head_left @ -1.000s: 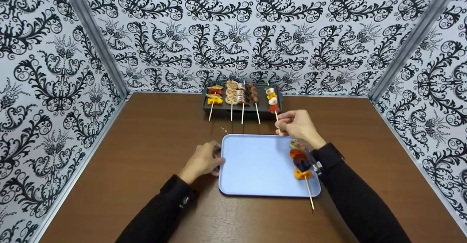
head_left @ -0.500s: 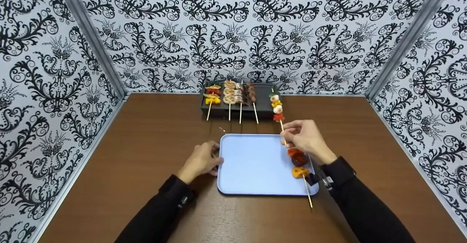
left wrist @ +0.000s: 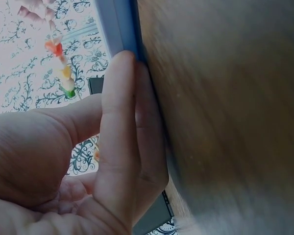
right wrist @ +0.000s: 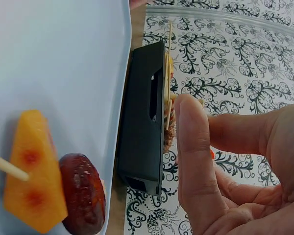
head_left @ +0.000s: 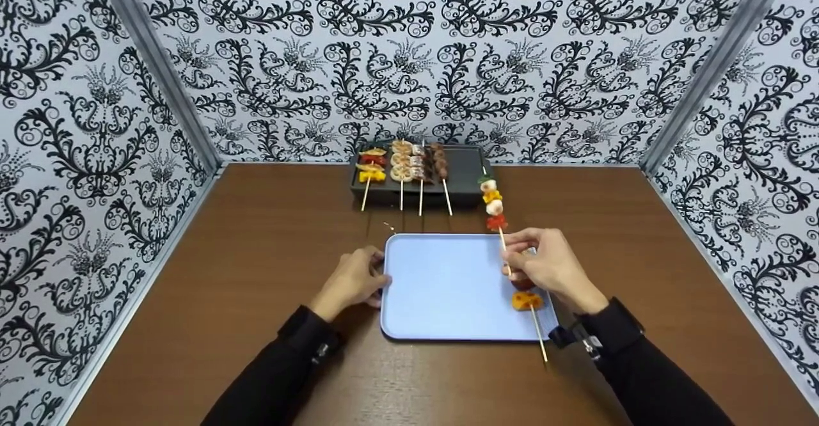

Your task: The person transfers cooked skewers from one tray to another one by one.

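My right hand pinches the bare stick of a skewer with red, white, yellow and green pieces. Its food end points toward the back, over the tray's far right corner. Below that hand, a second skewer lies along the right side of the light blue tray; its upper pieces are partly hidden by the hand. An orange piece and a dark red piece of it show in the right wrist view. My left hand grips the tray's left edge, thumb on the rim, fingers against the side.
Behind the tray stands a black grill bearing several skewers, their sticks jutting over its front edge. Brown wooden table surrounds the tray. Patterned walls close the back and both sides.
My right hand has carried the skewer off the grill's right end, toward me and slightly right, to the tray's far right corner. The left hand keeps its hold on the tray.
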Demonstrator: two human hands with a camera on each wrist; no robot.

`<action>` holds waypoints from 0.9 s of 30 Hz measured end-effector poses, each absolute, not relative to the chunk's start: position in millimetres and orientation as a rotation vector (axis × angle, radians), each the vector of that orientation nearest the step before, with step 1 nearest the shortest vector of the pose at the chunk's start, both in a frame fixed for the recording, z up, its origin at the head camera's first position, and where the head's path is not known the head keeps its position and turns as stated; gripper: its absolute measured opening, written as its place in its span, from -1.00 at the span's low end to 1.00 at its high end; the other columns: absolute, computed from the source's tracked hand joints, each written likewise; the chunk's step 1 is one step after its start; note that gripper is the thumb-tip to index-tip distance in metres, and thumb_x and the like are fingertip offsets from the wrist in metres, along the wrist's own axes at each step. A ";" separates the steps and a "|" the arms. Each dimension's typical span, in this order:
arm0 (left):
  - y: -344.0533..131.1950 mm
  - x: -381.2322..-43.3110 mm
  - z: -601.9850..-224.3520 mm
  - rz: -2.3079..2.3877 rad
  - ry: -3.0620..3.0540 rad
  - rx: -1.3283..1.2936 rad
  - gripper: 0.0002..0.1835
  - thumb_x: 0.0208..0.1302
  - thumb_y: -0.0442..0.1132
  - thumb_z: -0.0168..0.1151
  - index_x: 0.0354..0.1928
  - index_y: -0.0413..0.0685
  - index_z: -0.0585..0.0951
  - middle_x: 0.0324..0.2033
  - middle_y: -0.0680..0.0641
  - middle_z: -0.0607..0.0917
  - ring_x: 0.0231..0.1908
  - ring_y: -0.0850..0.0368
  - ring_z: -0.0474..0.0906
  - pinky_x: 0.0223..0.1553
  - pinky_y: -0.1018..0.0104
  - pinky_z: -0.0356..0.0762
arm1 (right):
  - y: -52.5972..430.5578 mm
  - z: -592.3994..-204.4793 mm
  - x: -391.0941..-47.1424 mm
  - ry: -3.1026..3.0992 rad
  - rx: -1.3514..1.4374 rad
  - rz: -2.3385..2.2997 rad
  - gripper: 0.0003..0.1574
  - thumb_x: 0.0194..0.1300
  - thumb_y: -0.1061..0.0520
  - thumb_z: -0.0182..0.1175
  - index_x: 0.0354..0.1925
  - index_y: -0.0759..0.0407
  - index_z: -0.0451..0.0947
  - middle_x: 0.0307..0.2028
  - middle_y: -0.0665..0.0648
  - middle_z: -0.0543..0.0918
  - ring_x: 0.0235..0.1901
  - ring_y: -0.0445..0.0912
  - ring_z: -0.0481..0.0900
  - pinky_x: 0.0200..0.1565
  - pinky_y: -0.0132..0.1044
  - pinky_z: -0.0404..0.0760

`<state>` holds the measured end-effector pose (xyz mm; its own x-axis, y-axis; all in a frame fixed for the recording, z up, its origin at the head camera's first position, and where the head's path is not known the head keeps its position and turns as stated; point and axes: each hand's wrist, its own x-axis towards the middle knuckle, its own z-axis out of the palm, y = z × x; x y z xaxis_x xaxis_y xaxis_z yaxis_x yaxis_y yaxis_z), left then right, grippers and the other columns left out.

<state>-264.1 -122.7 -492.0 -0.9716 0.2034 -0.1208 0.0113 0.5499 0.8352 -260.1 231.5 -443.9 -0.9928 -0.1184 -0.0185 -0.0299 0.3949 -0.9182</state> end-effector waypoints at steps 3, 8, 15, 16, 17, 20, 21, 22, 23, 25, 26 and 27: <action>-122.4 -264.4 -490.9 1.397 2.583 0.206 -0.47 0.23 -0.37 0.32 0.23 -0.32 0.46 -0.35 -0.24 0.68 -0.62 0.07 0.69 -0.60 0.23 0.79 | 234.2 -446.5 -253.6 2.549 -0.134 -1.685 -0.59 0.24 0.24 0.38 0.03 0.36 0.59 -0.20 0.37 0.68 -0.46 0.04 0.76 -0.35 0.00 0.85; -123.1 -264.0 -490.3 1.413 2.585 0.223 -0.48 0.22 -0.38 0.32 0.23 -0.34 0.46 -0.35 -0.26 0.68 -0.62 0.07 0.69 -0.60 0.24 0.79 | 237.4 -452.7 -243.6 2.547 -0.111 -1.658 -0.57 0.21 0.26 0.39 0.03 0.38 0.58 -0.18 0.32 0.70 -0.44 0.00 0.76 -0.38 -0.14 0.86; -123.4 -262.8 -491.6 1.415 2.580 0.205 -0.46 0.22 -0.38 0.33 0.24 -0.34 0.45 -0.34 -0.25 0.67 -0.62 0.07 0.69 -0.59 0.23 0.79 | 240.8 -459.8 -230.9 2.548 -0.101 -1.626 -0.64 0.19 0.33 0.36 -0.02 0.40 0.59 -0.27 0.27 0.69 -0.48 -0.04 0.72 -0.42 -0.11 0.86; -123.2 -262.7 -491.7 1.415 2.579 0.201 -0.46 0.22 -0.38 0.33 0.24 -0.34 0.45 -0.35 -0.24 0.67 -0.63 0.07 0.69 -0.59 0.23 0.79 | 241.0 -460.2 -229.1 2.551 -0.103 -1.621 -0.65 0.18 0.34 0.36 -0.04 0.39 0.59 -0.29 0.25 0.69 -0.48 -0.05 0.71 -0.42 -0.11 0.85; -123.3 -262.5 -491.9 1.418 2.578 0.201 -0.46 0.22 -0.38 0.33 0.24 -0.34 0.45 -0.35 -0.25 0.68 -0.63 0.07 0.69 -0.59 0.22 0.79 | 241.4 -460.8 -227.4 2.552 -0.115 -1.613 -0.66 0.18 0.34 0.35 -0.05 0.39 0.59 -0.30 0.25 0.69 -0.48 -0.05 0.71 -0.43 -0.10 0.85; -123.6 -262.2 -492.2 1.430 2.573 0.210 -0.46 0.22 -0.39 0.32 0.24 -0.35 0.45 -0.35 -0.25 0.68 -0.63 0.06 0.69 -0.59 0.22 0.79 | 241.4 -462.1 -222.1 2.549 -0.128 -1.600 -0.67 0.18 0.33 0.37 -0.07 0.40 0.59 -0.34 0.23 0.69 -0.48 -0.05 0.71 -0.43 -0.11 0.85; -123.8 -262.2 -492.3 1.432 2.573 0.212 -0.46 0.22 -0.39 0.32 0.24 -0.35 0.45 -0.35 -0.25 0.68 -0.63 0.05 0.69 -0.59 0.21 0.79 | 241.4 -462.7 -220.1 2.553 -0.136 -1.589 -0.67 0.18 0.32 0.37 -0.07 0.40 0.59 -0.34 0.22 0.69 -0.48 -0.06 0.71 -0.44 -0.12 0.85; -123.9 -262.1 -492.2 1.433 2.574 0.211 -0.46 0.22 -0.39 0.32 0.24 -0.35 0.45 -0.35 -0.25 0.68 -0.63 0.05 0.69 -0.59 0.21 0.80 | 241.5 -463.3 -218.1 2.552 -0.145 -1.580 -0.66 0.19 0.32 0.37 -0.06 0.41 0.59 -0.34 0.21 0.68 -0.49 -0.05 0.71 -0.44 -0.13 0.85; -123.9 -262.0 -492.1 1.432 2.573 0.211 -0.46 0.22 -0.39 0.31 0.24 -0.35 0.45 -0.34 -0.26 0.68 -0.62 0.04 0.69 -0.59 0.21 0.80 | 241.8 -464.1 -215.9 2.553 -0.152 -1.570 -0.66 0.19 0.31 0.37 -0.06 0.42 0.59 -0.35 0.21 0.68 -0.49 -0.06 0.71 -0.44 -0.13 0.85; -124.0 -262.2 -491.9 1.426 2.574 0.206 -0.46 0.21 -0.39 0.31 0.24 -0.34 0.45 -0.34 -0.26 0.68 -0.61 0.04 0.70 -0.58 0.21 0.80 | 242.5 -465.5 -211.3 2.546 -0.148 -1.561 -0.66 0.20 0.31 0.36 -0.05 0.42 0.59 -0.35 0.21 0.67 -0.49 -0.05 0.72 -0.45 -0.13 0.85; -124.0 -262.2 -491.8 1.424 2.573 0.201 -0.46 0.21 -0.39 0.31 0.25 -0.33 0.45 -0.34 -0.26 0.67 -0.60 0.03 0.70 -0.58 0.21 0.80 | 243.0 -466.2 -208.9 2.539 -0.148 -1.558 -0.66 0.21 0.31 0.36 -0.05 0.42 0.59 -0.34 0.22 0.67 -0.49 -0.04 0.72 -0.44 -0.13 0.85; -124.0 -262.4 -491.8 1.423 2.572 0.195 -0.46 0.21 -0.40 0.31 0.25 -0.33 0.45 -0.34 -0.26 0.67 -0.60 0.03 0.70 -0.58 0.21 0.80 | 243.6 -466.6 -206.4 2.533 -0.149 -1.555 -0.66 0.21 0.30 0.36 -0.05 0.41 0.59 -0.33 0.23 0.67 -0.49 -0.04 0.72 -0.44 -0.14 0.85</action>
